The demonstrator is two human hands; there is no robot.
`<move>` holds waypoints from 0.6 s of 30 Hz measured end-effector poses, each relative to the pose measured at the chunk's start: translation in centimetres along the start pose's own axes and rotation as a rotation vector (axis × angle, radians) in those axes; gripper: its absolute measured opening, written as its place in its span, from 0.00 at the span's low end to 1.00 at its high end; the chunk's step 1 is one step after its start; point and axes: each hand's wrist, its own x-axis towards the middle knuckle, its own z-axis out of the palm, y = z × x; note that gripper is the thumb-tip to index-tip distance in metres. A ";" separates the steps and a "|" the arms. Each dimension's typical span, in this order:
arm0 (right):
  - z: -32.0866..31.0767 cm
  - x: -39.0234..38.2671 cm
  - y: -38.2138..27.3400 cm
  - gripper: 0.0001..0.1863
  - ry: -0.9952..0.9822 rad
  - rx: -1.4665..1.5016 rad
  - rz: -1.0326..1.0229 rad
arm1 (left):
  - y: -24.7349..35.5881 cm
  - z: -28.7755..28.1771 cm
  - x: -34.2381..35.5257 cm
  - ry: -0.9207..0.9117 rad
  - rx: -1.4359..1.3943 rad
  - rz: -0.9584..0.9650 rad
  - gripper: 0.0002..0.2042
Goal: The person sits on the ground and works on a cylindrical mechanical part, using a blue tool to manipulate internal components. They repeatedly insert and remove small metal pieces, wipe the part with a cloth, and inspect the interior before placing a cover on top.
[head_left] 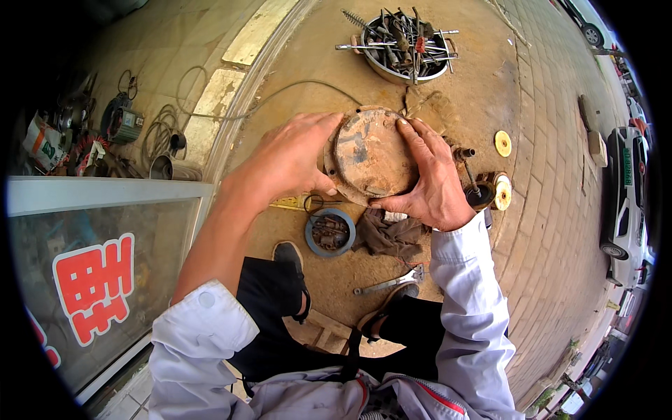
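Between my two hands is a rusty round metal part, flange-like, with a flat, scuffed brown face turned up and a wider rim with holes on its left. My left hand grips the left rim, fingers at the far side and thumb at the near edge. My right hand holds the right side, its fingers on the upper face and its thumb along the near edge. The part's underside is hidden, and I cannot tell whether it is resting on anything. Below it lie a blue-rimmed bowl of small metal pieces and a dark rag.
A metal basin heaped with tools stands at the far side. Yellow discs lie to the right, and a wrench-like tool is near my feet. A glass door borders the left; a cable crosses the ground.
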 end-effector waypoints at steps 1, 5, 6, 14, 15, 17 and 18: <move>0.0 -0.1 0.2 0.67 0.004 0.009 -0.003 | 0.1 0.0 0.1 -0.005 0.001 -0.005 0.52; 0.1 -0.1 0.3 0.66 0.012 -0.016 -0.030 | 0.2 -0.4 0.1 -0.034 -0.032 -0.014 0.53; 0.2 -0.2 0.3 0.66 0.016 -0.026 -0.020 | 0.0 -0.4 0.0 -0.041 -0.050 -0.013 0.53; 1.0 -0.4 0.7 0.66 0.041 -0.044 -0.025 | 0.2 -1.6 -1.8 0.021 -0.018 -0.118 0.48; 1.0 -0.5 0.8 0.66 0.046 -0.041 -0.020 | 0.4 -1.7 -2.1 0.031 -0.001 -0.109 0.46; 0.9 -0.6 0.9 0.66 0.046 -0.021 -0.009 | 0.7 -1.8 -2.7 0.051 0.031 -0.092 0.43; 0.9 -0.5 0.9 0.66 0.040 -0.007 -0.005 | 0.7 -1.9 -3.0 0.058 0.050 -0.081 0.43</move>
